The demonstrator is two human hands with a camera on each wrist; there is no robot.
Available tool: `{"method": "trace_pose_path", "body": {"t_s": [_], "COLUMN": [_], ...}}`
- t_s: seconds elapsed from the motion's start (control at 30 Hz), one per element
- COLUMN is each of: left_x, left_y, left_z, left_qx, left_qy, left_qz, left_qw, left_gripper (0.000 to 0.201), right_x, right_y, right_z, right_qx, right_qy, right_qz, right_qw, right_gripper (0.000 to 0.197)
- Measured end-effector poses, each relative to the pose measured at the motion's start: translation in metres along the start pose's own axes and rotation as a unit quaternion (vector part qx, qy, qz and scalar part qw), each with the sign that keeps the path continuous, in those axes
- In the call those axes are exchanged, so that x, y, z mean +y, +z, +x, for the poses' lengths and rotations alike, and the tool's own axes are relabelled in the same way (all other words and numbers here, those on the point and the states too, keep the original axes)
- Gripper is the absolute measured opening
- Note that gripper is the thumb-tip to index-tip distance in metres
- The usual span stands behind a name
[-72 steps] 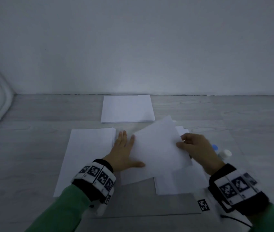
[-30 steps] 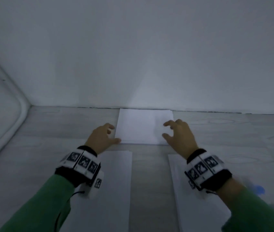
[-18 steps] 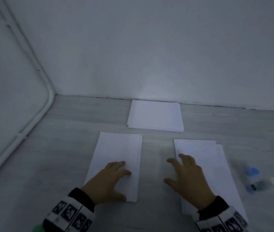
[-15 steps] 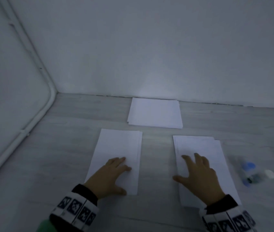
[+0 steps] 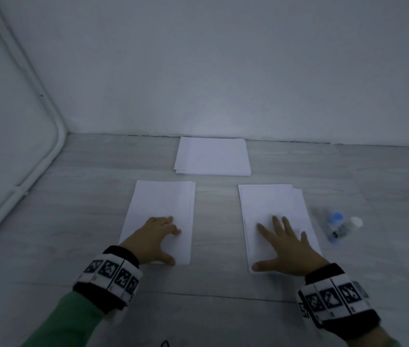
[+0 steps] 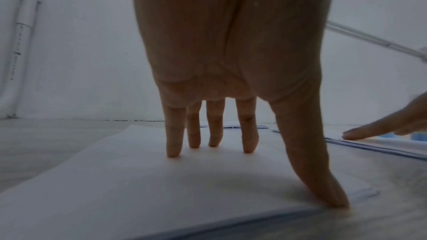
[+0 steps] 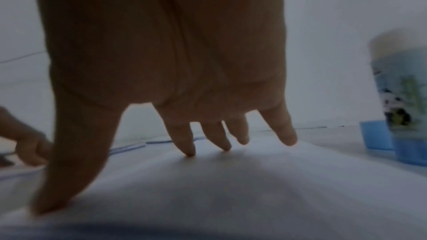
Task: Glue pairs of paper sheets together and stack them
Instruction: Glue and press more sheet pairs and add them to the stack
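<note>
Grey flooring (image 5: 85, 221) is carrying two paper piles; the left hand (image 5: 153, 240) and right hand (image 5: 286, 249) are lying spread on the left pile (image 5: 163, 204) and right pile (image 5: 271, 204), lower frame. Pressing fingertips risk dragging several sheets together.

Glue bottle (image 5: 341, 227) at the right of the head view smeared by blur, its label unreadable, near part of the right paper stack (image 5: 273, 204) covered by the right hand (image 5: 286, 249), both forearms cut off by the lower edge, number of sheets in each stack not discernible
</note>
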State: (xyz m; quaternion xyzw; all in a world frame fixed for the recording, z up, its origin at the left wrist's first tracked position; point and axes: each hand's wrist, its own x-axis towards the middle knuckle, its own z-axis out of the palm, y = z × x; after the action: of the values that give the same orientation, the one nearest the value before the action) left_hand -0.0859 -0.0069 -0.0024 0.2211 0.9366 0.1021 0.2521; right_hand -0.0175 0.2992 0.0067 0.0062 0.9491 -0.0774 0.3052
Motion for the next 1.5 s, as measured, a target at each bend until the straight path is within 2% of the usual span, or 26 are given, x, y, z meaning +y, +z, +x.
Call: {"method": "trace_pose_path", "body": {"t_s": [0.2,0.3,0.37,0.43,0.47,0.5,0.53,0.6,0.67,0.7,0.73,0.77,0.83,0.9,0.93,1.0,1.07,1.13,1.23,1.33,1.43,1.5], "left_x": [0.001,0.001,0.004,0.016,0.025,0.036,0.046,0.061,0.069,0.071,0.072,0.072,0.071,0.069,0.068,0.066,0.068,0.070,0.071,0.072,0.070,0.070], "left_y": [-0.001,-0.005,-0.009,-0.013,-0.016,-0.019,-0.021,-0.023,-0.023,-0.022,-0.021,-0.020,-0.018,-0.013,-0.010,-0.002,0.007,0.016,0.025,0.027,0.028,0.027], "left_z": [0.000,0.000,-0.001,-0.002,-0.001,0.001,0.003,0.012,0.020,0.023,0.025,0.028,0.032,0.034,0.035,0.033,0.030,0.028,0.028,0.029,0.031,0.032], "left_qx": [-0.009,-0.023,-0.010,0.061,0.102,0.129,0.131,0.084,0.039,0.031,0.031,0.033,0.047,0.079,0.104,0.136,0.130,0.121,0.120,0.118,0.125,0.120], "left_qy": [-0.008,-0.014,-0.020,-0.023,-0.029,-0.039,-0.057,-0.101,-0.135,-0.144,-0.148,-0.148,-0.149,-0.154,-0.158,-0.173,-0.188,-0.194,-0.189,-0.174,-0.139,-0.113], "left_qz": [0.005,-0.003,-0.054,-0.134,-0.192,-0.279,-0.389,-0.592,-0.707,-0.735,-0.746,-0.740,-0.684,-0.623,-0.608,-0.614,-0.630,-0.628,-0.606,-0.560,-0.511,-0.492], "left_qw": [1.000,1.000,0.998,0.989,0.976,0.951,0.910,0.795,0.693,0.661,0.648,0.655,0.713,0.763,0.771,0.758,0.742,0.744,0.764,0.802,0.839,0.855], "left_gripper": [0.080,0.080,0.072,0.062,0.058,0.058,0.060,0.064,0.062,0.061,0.058,0.053,0.042,0.029,0.024,0.018,0.017,0.020,0.017,0.011,0.009,0.005], "right_x": [0.006,0.007,0.007,0.006,0.005,0.002,-0.001,-0.006,-0.007,-0.007,-0.005,-0.002,0.006,0.016,0.020,0.031,0.049,0.069,0.094,0.110,0.115,0.115], "right_y": [0.011,0.010,0.008,0.003,0.000,-0.004,-0.008,-0.013,-0.014,-0.014,-0.013,-0.012,-0.012,-0.012,-0.014,-0.018,-0.018,-0.016,-0.011,-0.005,0.001,0.004], "right_z": [0.001,0.002,0.001,-0.003,-0.006,-0.009,-0.012,-0.020,-0.027,-0.029,-0.031,-0.031,-0.030,-0.028,-0.030,-0.036,-0.040,-0.043,-0.042,-0.039,-0.033,-0.028], "right_qx": [-0.011,0.025,0.106,0.225,0.279,0.325,0.354,0.369,0.327,0.292,0.256,0.220,0.169,0.172,0.201,0.309,0.423,0.470,0.445,0.408,0.378,0.369], "right_qy": [-0.028,-0.028,-0.024,-0.038,-0.059,-0.092,-0.138,-0.237,-0.294,-0.304,-0.306,-0.298,-0.265,-0.217,-0.193,-0.140,-0.066,0.033,0.155,0.192,0.192,0.192], "right_qz": [0.004,0.035,0.086,0.121,0.128,0.141,0.161,0.172,0.137,0.113,0.080,0.034,-0.066,-0.121,-0.123,-0.081,-0.012,0.060,0.154,0.267,0.374,0.367], "right_qw": [1.000,0.999,0.990,0.966,0.950,0.931,0.911,0.882,0.888,0.900,0.913,0.928,0.947,0.953,0.953,0.937,0.903,0.880,0.868,0.852,0.825,0.832], "right_gripper": [0.090,0.077,0.064,0.048,0.040,0.033,0.027,0.023,0.027,0.029,0.031,0.033,0.047,0.070,0.079,0.083,0.076,0.072,0.090,0.096,0.082,0.058]}}
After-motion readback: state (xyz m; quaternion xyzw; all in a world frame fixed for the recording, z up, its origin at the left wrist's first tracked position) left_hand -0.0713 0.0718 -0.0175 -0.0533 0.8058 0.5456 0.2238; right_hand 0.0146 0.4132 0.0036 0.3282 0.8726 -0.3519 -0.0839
